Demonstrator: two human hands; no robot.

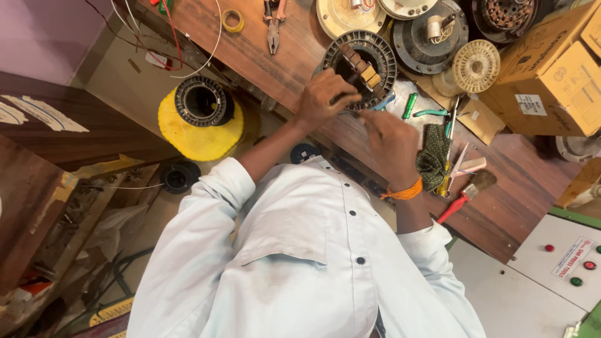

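Lower centre of the frame: the person's white shirt fills the foreground; both forearms reach up toward the wooden workbench [501,213] that runs diagonally across the upper right. Right hand [391,144], centre right, with an orange band at the wrist: fingers curled inward, back of the hand to the camera; whether it grips anything cannot be told. Left hand [324,95], just above and left of it: fingers bent and resting on the near rim of the slotted stator ring [362,61], steadying it. The ring lies flat on the bench at upper centre; a few yellow-brown inserts show in the slots on its right side, while the remaining slots appear bare, so the fitting seems to be at an early stage with most of the circumference left. Right of the hands: a green patterned cloth [433,156] and a red-handled tool [456,205]. Farther up: pliers [273,25], a tape roll [232,20], cardboard boxes [554,75]. Upper left, off the bench: a second stator ring [200,101] on a yellow stand.
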